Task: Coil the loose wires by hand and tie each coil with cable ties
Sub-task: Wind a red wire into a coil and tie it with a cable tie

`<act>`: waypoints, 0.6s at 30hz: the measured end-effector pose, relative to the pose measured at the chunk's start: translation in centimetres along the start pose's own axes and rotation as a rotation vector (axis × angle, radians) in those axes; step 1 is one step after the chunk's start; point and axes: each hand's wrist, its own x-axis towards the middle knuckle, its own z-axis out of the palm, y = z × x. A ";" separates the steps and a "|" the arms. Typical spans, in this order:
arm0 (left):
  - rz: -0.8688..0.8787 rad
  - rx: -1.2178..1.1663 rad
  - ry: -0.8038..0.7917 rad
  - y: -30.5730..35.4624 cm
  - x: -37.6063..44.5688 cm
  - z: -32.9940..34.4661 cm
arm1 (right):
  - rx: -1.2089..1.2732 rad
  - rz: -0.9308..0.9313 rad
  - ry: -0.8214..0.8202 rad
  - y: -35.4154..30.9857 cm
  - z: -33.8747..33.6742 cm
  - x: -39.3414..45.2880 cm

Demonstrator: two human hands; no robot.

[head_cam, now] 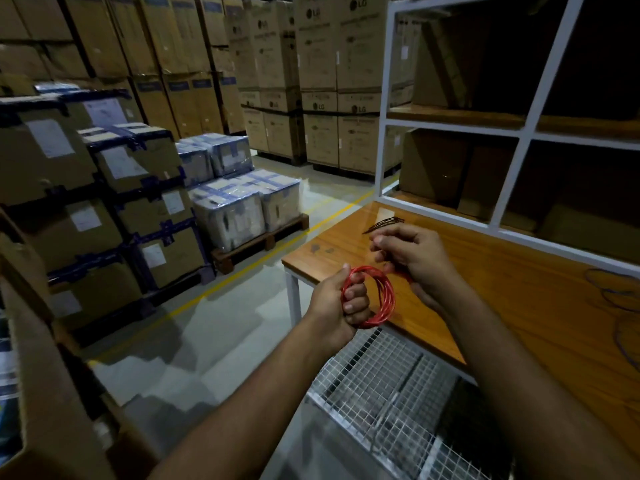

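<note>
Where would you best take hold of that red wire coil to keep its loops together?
Grip the red wire coil across the whole bundle at one side of the ring, as the left hand does: fingers come through the open middle and curl over the strands from the left. The ring stands upright with a clear hole, so one fist gathers every loop and leaves the far side free for the right hand.

Red coil (377, 299) partly hidden inside left hand (341, 306); blue wires (620, 296) cut by right edge.
</note>
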 end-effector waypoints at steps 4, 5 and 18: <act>0.011 -0.036 0.099 -0.7 0.5 0.0 | -0.091 0.068 -0.254 0.2 -2.5 -0.5; 0.018 -0.035 0.133 -0.9 0.8 -0.1 | -0.064 0.069 -0.281 0.2 -3.0 -0.6; 0.033 -0.030 0.285 -4.5 2.0 -0.2 | -0.966 -0.270 -0.502 1.3 -4.8 0.6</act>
